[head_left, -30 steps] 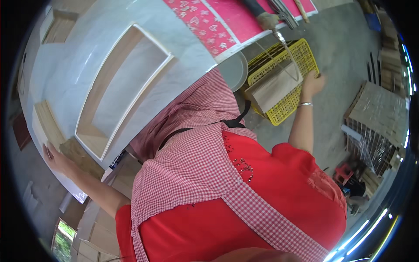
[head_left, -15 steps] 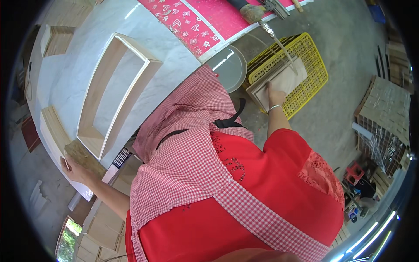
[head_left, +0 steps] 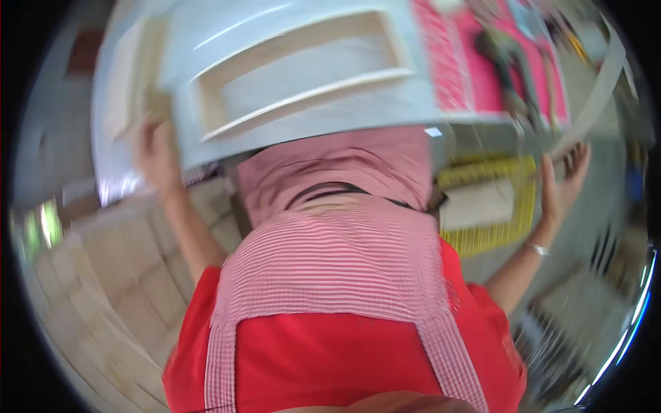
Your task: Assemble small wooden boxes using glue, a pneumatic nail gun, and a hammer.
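Observation:
My left hand (head_left: 160, 157) is at the near left edge of the table, at the end of a small tan block (head_left: 158, 103). Motion smears its fingers, so their grip cannot be made out. To the right of that hand, a shallow open wooden frame (head_left: 303, 102) lies on the pale tabletop. My right hand (head_left: 561, 186) is raised at the right, thumb and fingers apart, nothing visible in it. Beside its fingertips runs a blurred grey curved band (head_left: 597, 103); whether they touch cannot be told.
A stack of pale wood strips (head_left: 129, 76) lies at the table's left end. Dark hand tools (head_left: 511, 72) rest on a pink cloth (head_left: 451, 48) at the right. Below, a yellow plastic crate (head_left: 482, 241) bears pale boards (head_left: 476, 205). Cartons or boxes (head_left: 124, 251) stand at the lower left.
My view has swung round, so the table now lies across the top. My right hand has left the boards on the yellow crate and risen to the right, fingers spread.

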A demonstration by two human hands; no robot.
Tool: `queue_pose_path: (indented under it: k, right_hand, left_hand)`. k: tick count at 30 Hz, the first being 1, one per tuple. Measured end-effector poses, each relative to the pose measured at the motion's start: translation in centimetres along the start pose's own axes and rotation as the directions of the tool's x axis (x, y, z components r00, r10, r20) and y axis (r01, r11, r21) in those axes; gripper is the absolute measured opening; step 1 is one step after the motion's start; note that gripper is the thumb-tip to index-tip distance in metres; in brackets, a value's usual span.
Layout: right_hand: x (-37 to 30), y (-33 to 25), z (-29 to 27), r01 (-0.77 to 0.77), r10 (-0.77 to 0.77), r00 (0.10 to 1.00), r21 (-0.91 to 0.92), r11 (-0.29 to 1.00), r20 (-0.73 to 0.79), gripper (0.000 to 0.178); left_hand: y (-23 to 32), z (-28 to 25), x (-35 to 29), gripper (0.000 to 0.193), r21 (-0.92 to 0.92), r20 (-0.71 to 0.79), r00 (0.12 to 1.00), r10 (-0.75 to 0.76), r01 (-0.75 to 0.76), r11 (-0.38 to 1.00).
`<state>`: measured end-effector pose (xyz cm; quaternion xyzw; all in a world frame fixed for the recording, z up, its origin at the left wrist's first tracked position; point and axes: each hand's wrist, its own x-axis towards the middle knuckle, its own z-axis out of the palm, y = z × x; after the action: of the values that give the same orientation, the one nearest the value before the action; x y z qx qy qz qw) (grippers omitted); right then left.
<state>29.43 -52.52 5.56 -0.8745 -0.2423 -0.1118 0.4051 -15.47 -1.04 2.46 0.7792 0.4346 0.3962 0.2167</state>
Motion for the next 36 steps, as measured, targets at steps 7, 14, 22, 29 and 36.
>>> queue_pose_path:
  k: [7,14,22,29,36]
  right_hand:
    - [6.0,-18.7,13.4,0.563,-0.611,0.496,0.308,0.767,0.617,0.109]
    - [7.7,-23.6,20.1,0.765,-0.689,0.137,0.365,0.53,0.712,0.11]
    - [8.4,-23.5,22.3,0.782,-0.707,0.07,0.401,0.476,0.703,0.109]
    - [9.0,-22.8,23.1,0.784,-0.676,0.049,0.391,0.483,0.736,0.106]
    - [8.5,-22.1,23.6,0.839,-0.704,0.047,0.354,0.413,0.709,0.102]
  left_hand:
    - [5.1,0.0,-6.0,0.048,0.048,0.112,0.99,-0.09,0.085,0.995]
    - [5.7,1.9,-6.8,0.042,0.107,0.122,0.987,-0.104,0.091,0.99]
    - [6.3,2.7,-6.1,0.032,0.104,0.125,0.991,-0.041,0.028,0.994]
    - [7.0,1.9,-5.6,0.028,0.222,0.161,0.985,0.066,-0.102,0.97]
    - [7.9,1.4,-4.9,0.025,0.405,0.243,0.968,0.065,-0.162,0.9]
